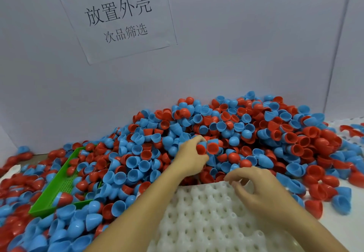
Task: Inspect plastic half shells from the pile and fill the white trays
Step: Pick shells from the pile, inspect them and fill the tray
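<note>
White partition walls close off the bench; a paper sign with printed characters is fixed to the far wall. Against that wall lies the pile of red and blue half shells, spilling left and right across the surface.

Your left hand is in the pile, fingers curled around a red shell, open mouth turned towards you, probably so the inside can be checked. A second red shell may sit under the thumb; cannot tell.

Your right hand hovers over the far edge of the white tray, fingers loosely curled, thumb and forefinger close but nothing visible between them. Judged ready to take or seat the next shell.

Tray lies nearest you. Its visible sockets hold no shells, so filling looks barely started.

Green basket, left of the tray, is half buried and holds mixed red and blue shells. Possibly rejects; not confirmed.
</note>
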Demonstrator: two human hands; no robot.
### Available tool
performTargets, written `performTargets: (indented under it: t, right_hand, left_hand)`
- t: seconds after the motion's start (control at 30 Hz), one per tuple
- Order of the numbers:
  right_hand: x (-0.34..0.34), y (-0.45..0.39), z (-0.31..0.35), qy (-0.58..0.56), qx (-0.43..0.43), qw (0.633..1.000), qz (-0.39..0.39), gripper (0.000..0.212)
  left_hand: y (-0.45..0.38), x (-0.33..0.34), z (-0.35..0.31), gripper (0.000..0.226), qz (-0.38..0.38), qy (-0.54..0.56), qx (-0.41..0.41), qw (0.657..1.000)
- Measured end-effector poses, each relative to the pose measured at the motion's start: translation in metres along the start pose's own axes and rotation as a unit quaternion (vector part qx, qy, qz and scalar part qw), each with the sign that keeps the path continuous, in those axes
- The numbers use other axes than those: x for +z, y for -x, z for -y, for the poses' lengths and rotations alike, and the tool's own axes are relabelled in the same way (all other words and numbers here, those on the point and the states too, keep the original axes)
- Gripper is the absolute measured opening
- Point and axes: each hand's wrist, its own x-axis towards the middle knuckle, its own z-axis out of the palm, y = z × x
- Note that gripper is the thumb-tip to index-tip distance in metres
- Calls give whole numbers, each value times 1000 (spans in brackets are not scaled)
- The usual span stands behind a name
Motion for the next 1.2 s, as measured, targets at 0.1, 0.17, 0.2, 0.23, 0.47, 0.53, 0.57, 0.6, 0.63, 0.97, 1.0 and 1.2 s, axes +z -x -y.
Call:
performTargets:
  t: [0.1, 0.17, 0.2, 0.23, 0.47, 0.53, 0.57, 0.6, 0.63, 0.97, 1.0, 1.2]
  right_hand:
    - [0, 0, 1, -4, 3, 1000, -2, 26]
    - [0, 1, 2, -3, 4, 1000, 1, 25]
    - [0, 0, 2, -3, 4, 1000, 2, 25]
    - [0, 0, 4, -7, 4, 1000, 0, 25]
    - [-16, -4, 32, 18, -40, 998, -54, 22]
    - [-24, -14, 55, 8, -57, 998, -4, 16]
    - [-25, -20, 68, -8, -68, 998, 17, 14]
    - [-24, -26, 82, -28, -84, 996, 25, 13]
    - [-21, -32, 97, -51, -97, 994, 22, 12]
    - [51, -72, 161, -181, -25, 977, -109, 10]
    - [53, -74, 161, -206, -16, 973, -105, 10]
    - [57, -78, 152, -316, 10, 947, -60, 26]
  left_hand:
    - [5, -21, -2, 19, -32, 173, -38, 984]
    - [13, -31, 4, 14, -49, 270, -64, 959]
    - [18, -36, 7, 10, -58, 297, -73, 950]
    - [25, -40, 11, 10, -70, 310, -76, 945]
    - [60, -55, 37, 8, -160, 229, -49, 959]
    - [64, -56, 37, 7, -182, 230, -28, 956]
    - [66, -57, 36, 8, -191, 229, -15, 954]
    - [68, -59, 34, 13, -202, 214, 0, 956]
    - [69, -61, 32, 17, -213, 189, 15, 959]
    - [77, -74, 39, 38, -342, -17, 42, 939]
    - [76, -75, 40, 37, -348, -9, 36, 937]
    - [72, -76, 45, 28, -342, -1, 31, 939]
